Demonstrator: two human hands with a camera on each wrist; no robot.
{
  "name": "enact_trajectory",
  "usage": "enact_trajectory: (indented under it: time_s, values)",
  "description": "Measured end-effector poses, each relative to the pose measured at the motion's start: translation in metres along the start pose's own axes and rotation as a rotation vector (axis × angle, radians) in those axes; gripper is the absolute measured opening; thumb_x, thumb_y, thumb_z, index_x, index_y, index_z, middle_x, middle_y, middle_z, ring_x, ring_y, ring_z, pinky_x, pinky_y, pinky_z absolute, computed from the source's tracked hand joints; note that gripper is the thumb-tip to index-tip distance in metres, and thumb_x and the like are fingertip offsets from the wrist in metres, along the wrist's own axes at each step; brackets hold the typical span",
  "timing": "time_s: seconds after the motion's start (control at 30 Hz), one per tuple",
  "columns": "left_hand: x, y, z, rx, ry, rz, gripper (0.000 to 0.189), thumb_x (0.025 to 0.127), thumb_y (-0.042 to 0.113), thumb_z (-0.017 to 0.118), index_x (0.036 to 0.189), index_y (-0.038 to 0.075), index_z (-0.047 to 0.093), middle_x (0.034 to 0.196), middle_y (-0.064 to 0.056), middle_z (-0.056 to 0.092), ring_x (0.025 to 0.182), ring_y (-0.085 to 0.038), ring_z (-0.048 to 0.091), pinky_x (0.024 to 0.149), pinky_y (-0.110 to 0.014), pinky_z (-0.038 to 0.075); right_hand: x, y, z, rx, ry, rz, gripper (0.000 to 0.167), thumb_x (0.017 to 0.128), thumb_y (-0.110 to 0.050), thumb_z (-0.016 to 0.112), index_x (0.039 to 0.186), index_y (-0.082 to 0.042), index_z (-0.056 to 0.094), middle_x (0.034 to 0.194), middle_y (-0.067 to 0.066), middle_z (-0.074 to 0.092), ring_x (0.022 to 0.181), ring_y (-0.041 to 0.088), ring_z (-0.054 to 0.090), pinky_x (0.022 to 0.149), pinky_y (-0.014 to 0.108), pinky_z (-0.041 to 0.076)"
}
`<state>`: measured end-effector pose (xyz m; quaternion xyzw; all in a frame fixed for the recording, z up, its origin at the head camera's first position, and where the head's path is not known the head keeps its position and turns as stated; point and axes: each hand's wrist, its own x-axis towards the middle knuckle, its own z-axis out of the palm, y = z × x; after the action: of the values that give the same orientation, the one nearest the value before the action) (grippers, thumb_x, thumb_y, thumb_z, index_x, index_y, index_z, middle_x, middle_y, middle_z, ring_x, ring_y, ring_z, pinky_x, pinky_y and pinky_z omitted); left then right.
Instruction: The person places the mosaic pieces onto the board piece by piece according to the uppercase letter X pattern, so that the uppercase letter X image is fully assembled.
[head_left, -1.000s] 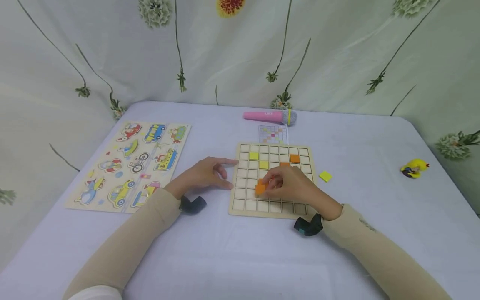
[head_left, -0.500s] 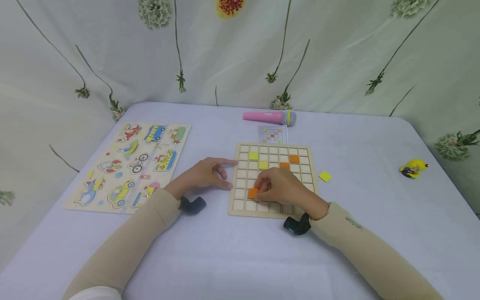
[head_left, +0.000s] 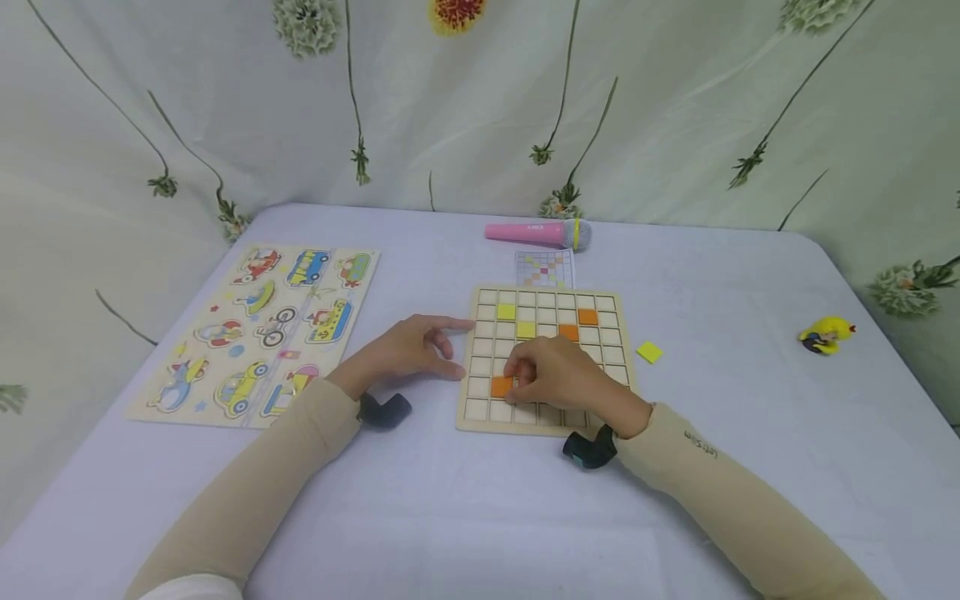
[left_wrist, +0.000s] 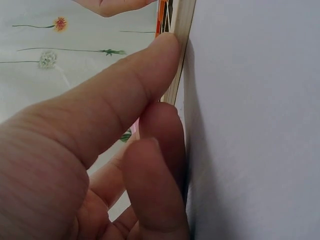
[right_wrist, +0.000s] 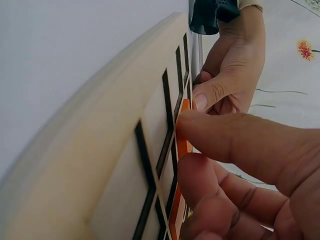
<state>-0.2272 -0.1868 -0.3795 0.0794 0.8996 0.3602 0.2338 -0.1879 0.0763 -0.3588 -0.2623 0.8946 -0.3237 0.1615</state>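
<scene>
A square wooden grid board (head_left: pixel 551 432) lies on the table between both hands. My right hand (head_left: pixel 558 375) pinches an orange tile (head_left: pixel 502 387) by its right side, low in a cell at the board's lower left. In the right wrist view, the thumb tip presses close against this orange tile (right_wrist: pixel 183 140). My left hand (head_left: pixel 412 346) rests at the board's left edge, index finger and thumb touching the rim. Yellow tiles (head_left: pixel 506 312) and orange tiles (head_left: pixel 588 317) sit in cells farther up. The right hand hides the middle of the grid.
Right of the board lies a loose yellow tile (head_left: pixel 649 352). Behind it are a printed pattern card (head_left: pixel 543 268) and a pink microphone (head_left: pixel 528 232). A wooden vehicle puzzle (head_left: pixel 255 333) lies at left; a small yellow toy figure (head_left: pixel 827 335) stands at far right.
My right hand has moved left and slightly down with the orange tile, which now lies in a cell at the lower left. The left hand has stayed in place.
</scene>
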Motion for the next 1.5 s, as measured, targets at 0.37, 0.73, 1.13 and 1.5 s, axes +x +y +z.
enact_trajectory:
  time_s: [0.37,0.73,1.13,1.5]
  values:
    - [-0.001,-0.001,0.002,-0.004,0.008,0.021,0.082,0.086,0.027,0.092,0.160,0.023,0.057,0.106,-0.006,0.067,0.083,-0.021,0.055,0.079,-0.034,0.043,-0.012,0.017,-0.015,0.032,-0.018,-0.076,0.016,0.091,-0.011,0.083,0.106,-0.008,0.078,0.080,-0.004,0.065,0.072,0.013,0.058,0.069,0.029,0.047]
    - [0.000,0.000,0.002,-0.008,0.013,0.005,0.082,0.086,0.025,0.092,0.160,0.023,0.057,0.107,-0.007,0.066,0.085,-0.022,0.055,0.079,-0.034,0.043,-0.038,0.057,-0.051,0.151,-0.045,-0.146,0.016,0.097,-0.006,0.078,0.112,-0.001,0.078,0.084,-0.004,0.064,0.073,0.015,0.057,0.068,0.025,0.047]
    - [-0.001,0.001,0.002,-0.010,0.012,0.004,0.082,0.086,0.025,0.092,0.160,0.023,0.056,0.107,-0.007,0.066,0.085,-0.022,0.056,0.079,-0.034,0.044,-0.066,0.098,-0.087,0.259,0.088,0.024,0.023,0.099,-0.005,0.075,0.120,0.004,0.075,0.087,0.003,0.062,0.066,0.015,0.052,0.059,0.027,0.044]
    - [-0.001,0.001,0.001,-0.004,0.019,-0.009,0.081,0.086,0.024,0.093,0.159,0.024,0.057,0.107,-0.006,0.066,0.085,-0.022,0.055,0.078,-0.035,0.043,-0.073,0.140,-0.098,0.274,0.213,0.151,0.029,0.103,-0.013,0.072,0.126,0.005,0.072,0.094,0.002,0.060,0.073,0.015,0.056,0.062,0.027,0.047]
